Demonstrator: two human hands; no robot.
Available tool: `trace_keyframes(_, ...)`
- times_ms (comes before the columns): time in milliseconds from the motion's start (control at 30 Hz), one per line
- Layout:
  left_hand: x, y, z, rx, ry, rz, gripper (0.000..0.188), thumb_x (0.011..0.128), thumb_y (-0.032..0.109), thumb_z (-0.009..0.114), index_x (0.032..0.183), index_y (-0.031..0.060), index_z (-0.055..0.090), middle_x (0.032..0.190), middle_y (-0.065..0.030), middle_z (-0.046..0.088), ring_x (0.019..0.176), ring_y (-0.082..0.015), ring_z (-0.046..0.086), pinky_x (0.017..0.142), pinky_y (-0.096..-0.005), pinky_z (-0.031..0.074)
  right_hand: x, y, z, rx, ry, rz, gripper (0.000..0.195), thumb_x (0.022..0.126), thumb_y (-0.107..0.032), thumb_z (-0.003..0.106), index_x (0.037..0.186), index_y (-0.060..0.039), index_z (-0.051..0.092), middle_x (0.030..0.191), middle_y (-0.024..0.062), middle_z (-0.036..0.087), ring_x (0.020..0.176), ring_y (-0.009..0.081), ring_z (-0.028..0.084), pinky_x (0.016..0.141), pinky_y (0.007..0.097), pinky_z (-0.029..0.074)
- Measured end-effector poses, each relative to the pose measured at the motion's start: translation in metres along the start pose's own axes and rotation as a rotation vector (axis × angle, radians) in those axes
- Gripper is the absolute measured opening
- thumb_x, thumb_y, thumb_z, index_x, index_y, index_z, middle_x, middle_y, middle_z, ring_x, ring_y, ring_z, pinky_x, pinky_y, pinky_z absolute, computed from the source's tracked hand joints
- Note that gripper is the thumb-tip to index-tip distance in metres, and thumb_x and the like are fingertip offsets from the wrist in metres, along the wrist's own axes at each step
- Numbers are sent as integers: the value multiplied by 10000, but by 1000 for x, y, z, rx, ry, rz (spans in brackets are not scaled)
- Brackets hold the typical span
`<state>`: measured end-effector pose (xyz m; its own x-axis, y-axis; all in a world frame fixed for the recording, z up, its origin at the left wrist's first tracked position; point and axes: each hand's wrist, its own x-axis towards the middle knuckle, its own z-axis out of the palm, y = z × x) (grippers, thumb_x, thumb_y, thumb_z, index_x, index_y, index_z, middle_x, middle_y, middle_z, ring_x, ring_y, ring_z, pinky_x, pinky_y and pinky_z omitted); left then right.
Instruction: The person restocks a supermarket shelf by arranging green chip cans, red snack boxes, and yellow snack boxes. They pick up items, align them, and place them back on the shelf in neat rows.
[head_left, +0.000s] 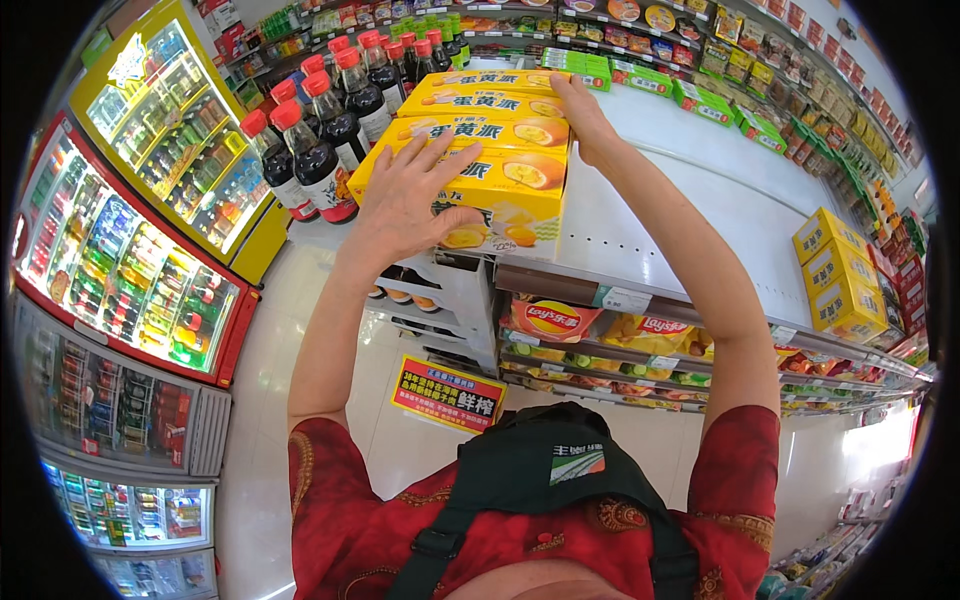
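Several yellow snack pie boxes (536, 133) stand in a row at the left end of a white shelf top (622, 225). Over the nearer boxes my left hand (416, 195) lies flat with its fingers spread, the thumb on the front box's face. At the far right corner of the row, my right hand (581, 112) rests against the boxes' side, its fingertips partly hidden behind them. Neither hand closes around a box. Dark sauce bottles with red caps (322, 165) crowd close along the row's left side.
Green boxes (701, 103) line the shelf top's far edge. Stacked yellow boxes (840, 274) stand at its right end. Lay's chip bags (555, 319) fill the tiers below. Lit drink coolers (135, 262) stand at left, and a printed sign (448, 394) sits low by the floor.
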<state>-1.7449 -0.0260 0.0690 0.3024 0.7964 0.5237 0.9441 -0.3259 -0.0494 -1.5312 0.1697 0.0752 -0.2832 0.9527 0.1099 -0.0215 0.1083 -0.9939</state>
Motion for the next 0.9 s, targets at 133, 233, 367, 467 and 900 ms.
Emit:
trace_keyframes(133,1,6,-6,19,5,16,871,747,664,719,1477,251,484,1500,-146,483,1386,-398,423,1140,-582,274,-34,-6,11,105,75,21,962,992,-561,473,1584,-16,-55,1561,234,309,1384,315,414,1106,396,387)
trace_keyframes(233,5,11,-5,20,-7,20,898,724,648,740,1484,250,476,1507,-139,478,1393,-390,418,1152,-568,266,-24,9,13,205,-22,-40,1009,979,-631,441,1581,-36,-110,1593,241,237,1432,337,341,1132,409,362)
trace_keyframes(367,5,6,-6,15,-46,-22,912,699,583,786,1488,248,473,1517,-121,473,1405,-379,409,1164,-536,269,-13,14,23,123,-13,-34,1010,969,-688,376,1582,-45,-106,1622,255,122,1469,364,269,1142,410,352)
trace_keyframes(467,5,7,-7,-6,-57,-44,904,701,553,800,1487,247,475,1528,-109,463,1418,-373,398,1159,-532,283,-14,17,24,64,35,-45,982,976,-681,369,1588,-48,-66,1609,254,159,1457,358,290,1131,405,361)
trace_keyframes(900,7,-4,-4,-74,-68,-42,864,707,465,816,1466,191,509,1516,-139,476,1434,-374,375,1168,-541,258,-78,34,32,197,-29,-174,920,1011,-601,400,1543,102,136,1585,272,258,1487,321,231,1205,357,202)
